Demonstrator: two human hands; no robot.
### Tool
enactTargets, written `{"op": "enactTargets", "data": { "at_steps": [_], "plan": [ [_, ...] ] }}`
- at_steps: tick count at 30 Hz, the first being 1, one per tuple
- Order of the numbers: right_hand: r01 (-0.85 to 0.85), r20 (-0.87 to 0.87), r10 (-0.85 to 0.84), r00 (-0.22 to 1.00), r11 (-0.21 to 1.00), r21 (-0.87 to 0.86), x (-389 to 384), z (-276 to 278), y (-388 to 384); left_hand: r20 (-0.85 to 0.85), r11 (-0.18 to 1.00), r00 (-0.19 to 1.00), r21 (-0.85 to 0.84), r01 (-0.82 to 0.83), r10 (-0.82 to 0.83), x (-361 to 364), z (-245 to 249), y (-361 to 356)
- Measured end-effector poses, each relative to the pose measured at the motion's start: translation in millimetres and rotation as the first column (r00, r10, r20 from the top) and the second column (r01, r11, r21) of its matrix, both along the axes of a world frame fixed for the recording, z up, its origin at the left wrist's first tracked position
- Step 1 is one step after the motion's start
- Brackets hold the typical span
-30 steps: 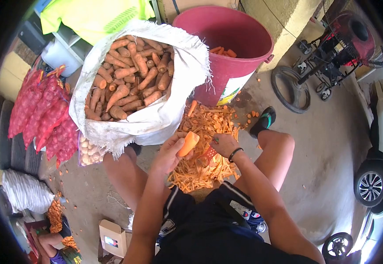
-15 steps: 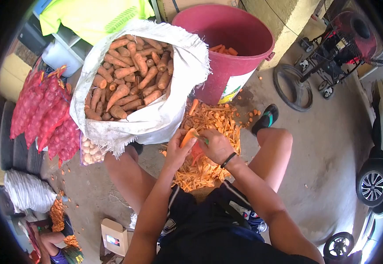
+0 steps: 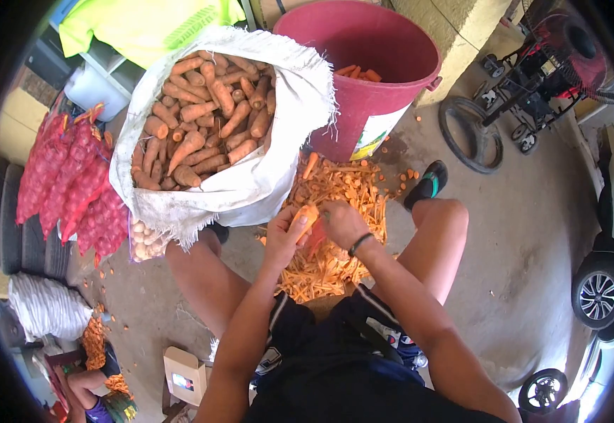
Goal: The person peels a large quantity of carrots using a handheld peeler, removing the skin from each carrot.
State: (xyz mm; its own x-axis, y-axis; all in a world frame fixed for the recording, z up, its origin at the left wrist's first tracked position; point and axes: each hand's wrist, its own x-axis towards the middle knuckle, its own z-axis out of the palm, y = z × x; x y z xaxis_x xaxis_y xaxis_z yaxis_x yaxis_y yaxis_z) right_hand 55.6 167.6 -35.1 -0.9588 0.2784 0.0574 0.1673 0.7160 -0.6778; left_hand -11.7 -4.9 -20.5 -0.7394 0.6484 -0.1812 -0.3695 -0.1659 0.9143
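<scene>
My left hand (image 3: 285, 230) is closed around an orange, partly peeled carrot (image 3: 308, 220), its tip pointing up and away from me. Close beside it on the right, my right hand (image 3: 345, 223) grips a small tool with a green handle (image 3: 326, 214); fingers hide most of it, and its blade cannot be made out. Under both hands a pile of carrot peelings (image 3: 342, 190) covers the floor between my legs. An open white sack (image 3: 250, 180) full of unpeeled carrots (image 3: 212, 106) stands just beyond my left hand.
A tall red bin (image 3: 335, 127) with orange carrots (image 3: 358, 72) inside stands behind the pile. Red net bags of onions (image 3: 67, 176) lie at the left, near stacked tyres (image 3: 28, 233). A fan (image 3: 568, 49) and a car wheel (image 3: 596, 299) are at the right. Another person (image 3: 85, 388) sits lower left.
The carrot in my left hand has turned and tilted more upright. My right hand has shifted slightly up, and the green handle shows less. The whole view has moved a little.
</scene>
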Motion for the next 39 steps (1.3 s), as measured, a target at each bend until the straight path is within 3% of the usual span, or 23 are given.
{"op": "enactTargets", "data": {
  "at_steps": [3,6,7,9,10,14,17,18,20,21,24,27,30,31,33,34,35,38,39],
  "plan": [
    [-0.091,0.343,0.07,0.937,0.995,0.044,-8,-5,22,-0.013,1.0,1.0,-0.025,0.012,-0.012,0,19,0],
    [-0.046,0.131,0.051,0.99,0.998,-0.039,2,17,14,-0.15,0.962,0.989,-0.273,-0.031,-0.011,-7,12,-7],
    [-0.067,0.013,0.066,0.998,0.998,0.013,4,12,12,-0.241,0.945,0.97,-0.323,-0.039,-0.043,-8,12,-6],
    [-0.079,-0.014,0.08,0.997,0.997,0.025,16,30,5,-0.402,0.899,0.907,-0.432,-0.067,-0.126,-8,15,-7],
    [-0.085,-0.03,0.086,0.996,0.996,0.028,19,39,1,-0.388,0.899,0.914,-0.433,-0.064,-0.121,-7,17,-8],
    [-0.132,-0.047,0.136,0.99,0.988,0.077,19,38,-3,-0.398,0.869,0.897,-0.494,-0.032,-0.193,-6,28,-9],
    [-0.138,0.031,0.136,0.99,0.987,0.081,14,26,2,-0.443,0.867,0.86,-0.497,-0.002,-0.252,-11,26,-15],
    [-0.13,0.138,0.115,0.984,0.986,0.106,11,17,7,-0.458,0.875,0.85,-0.484,0.009,-0.262,-10,25,-16],
    [-0.111,0.336,0.052,0.94,0.981,0.157,5,-5,24,-0.399,0.932,0.901,-0.363,0.016,-0.171,-2,27,-13],
    [-0.091,0.354,0.028,0.935,0.983,0.16,3,-4,26,-0.371,0.953,0.919,-0.302,0.019,-0.136,-3,30,-12],
    [-0.138,0.437,0.069,0.897,0.982,0.128,5,-2,23,-0.396,0.942,0.908,-0.335,-0.008,-0.133,-6,22,-16],
    [-0.219,0.544,0.137,0.828,0.972,0.088,7,-2,26,-0.089,0.781,0.921,-0.564,0.267,-0.378,-24,17,-18],
    [-0.27,0.658,0.18,0.731,0.962,0.037,15,-28,33,0.018,0.591,0.82,-0.684,0.427,-0.572,-42,20,-5],
    [-0.28,0.685,0.189,0.703,0.96,0.022,15,-35,34,0.025,0.551,0.812,-0.722,0.418,-0.583,-47,48,6],
    [-0.356,0.697,0.254,0.671,0.935,0.001,11,-38,34,-0.051,0.893,0.925,-0.284,0.348,-0.377,-58,67,33],
    [-0.39,0.703,0.285,0.652,0.921,-0.011,11,-39,33,0.086,0.965,0.965,-0.064,0.255,-0.249,-65,86,48],
    [-0.369,0.692,0.283,0.664,0.929,-0.026,12,-41,31,0.091,0.952,0.956,0.152,0.265,-0.28,-71,118,55],
    [-0.324,0.651,0.275,0.707,0.945,-0.048,12,-44,31,-0.169,0.957,0.951,0.089,0.276,-0.259,-90,161,64],
    [-0.316,0.633,0.276,0.724,0.947,-0.052,14,-45,33,-0.31,0.982,0.932,-0.082,0.17,-0.187,-99,162,64]
  ]
}}
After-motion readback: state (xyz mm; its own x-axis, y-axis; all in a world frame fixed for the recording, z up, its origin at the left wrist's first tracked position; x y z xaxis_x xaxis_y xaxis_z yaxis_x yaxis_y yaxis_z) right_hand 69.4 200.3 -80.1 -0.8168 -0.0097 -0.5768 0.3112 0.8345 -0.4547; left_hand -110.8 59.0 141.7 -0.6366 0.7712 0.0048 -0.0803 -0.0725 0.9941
